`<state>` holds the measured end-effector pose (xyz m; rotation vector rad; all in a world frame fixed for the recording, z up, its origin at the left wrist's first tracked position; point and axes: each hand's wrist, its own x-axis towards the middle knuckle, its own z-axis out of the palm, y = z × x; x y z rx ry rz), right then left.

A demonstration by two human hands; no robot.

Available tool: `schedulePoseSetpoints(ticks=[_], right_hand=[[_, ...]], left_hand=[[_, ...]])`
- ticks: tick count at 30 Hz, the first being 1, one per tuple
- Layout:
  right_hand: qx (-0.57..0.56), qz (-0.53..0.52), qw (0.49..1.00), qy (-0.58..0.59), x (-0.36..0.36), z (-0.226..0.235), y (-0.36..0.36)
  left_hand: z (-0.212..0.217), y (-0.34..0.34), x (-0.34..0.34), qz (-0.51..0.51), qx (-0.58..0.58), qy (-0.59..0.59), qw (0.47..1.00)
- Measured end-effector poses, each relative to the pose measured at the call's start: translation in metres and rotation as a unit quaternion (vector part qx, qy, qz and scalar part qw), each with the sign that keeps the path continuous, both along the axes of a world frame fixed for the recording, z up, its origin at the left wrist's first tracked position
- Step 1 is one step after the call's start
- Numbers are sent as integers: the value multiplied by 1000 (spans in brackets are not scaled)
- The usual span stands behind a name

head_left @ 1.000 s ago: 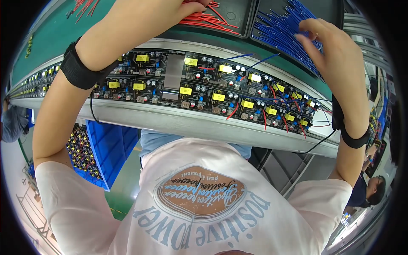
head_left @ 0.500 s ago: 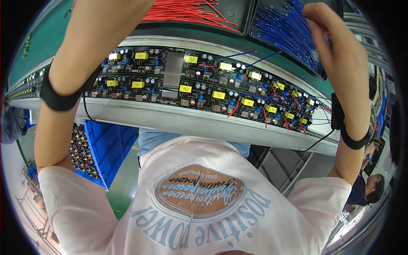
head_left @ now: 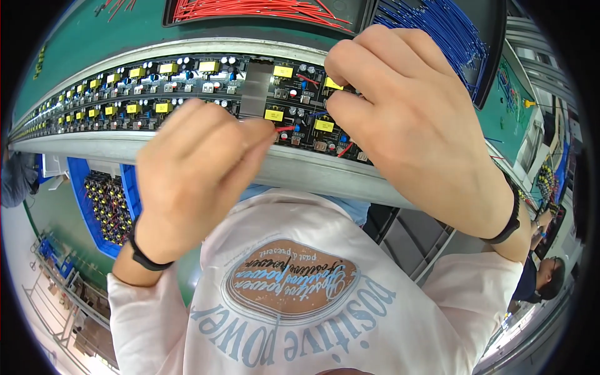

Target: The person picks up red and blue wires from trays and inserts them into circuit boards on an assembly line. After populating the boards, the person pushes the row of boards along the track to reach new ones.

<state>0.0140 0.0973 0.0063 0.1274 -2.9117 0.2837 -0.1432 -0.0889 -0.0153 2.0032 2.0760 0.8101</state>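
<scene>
Two rows of black circuit boards (head_left: 255,111) with yellow block components lie in a long metal rail. My left hand (head_left: 194,178) is closed over the near row, its fingertips pinching a red wire (head_left: 285,129) that reaches onto a board. Over the far row, my right hand (head_left: 412,119) has its thumb and fingers curled around the area of a yellow component (head_left: 324,125)'s neighbour; whatever they hold is hidden. Short red wires stick out of some boards beside it. My right hand covers most boards on the right side.
Beyond the rail stand a black tray of red wires (head_left: 250,9) and another of blue wires (head_left: 444,44). A blue bin (head_left: 81,194) with many populated boards sits lower left. At far right, another person (head_left: 540,275) is partly visible.
Both hands have come down toward me from the wire trays to the boards. My left hand now pinches a red wire; my right hand has left the blue wires and moved left.
</scene>
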Motion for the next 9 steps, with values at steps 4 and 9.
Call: schedulePoseSetpoints(ticks=[4,9], right_hand=[[5,10,1000,10,-1,-8,-4],[18,-6,999,27,18,1,-4]], left_hand=[[-24,-7,22,28,2,-18,999],[-30,6,41,14,50,0,999]])
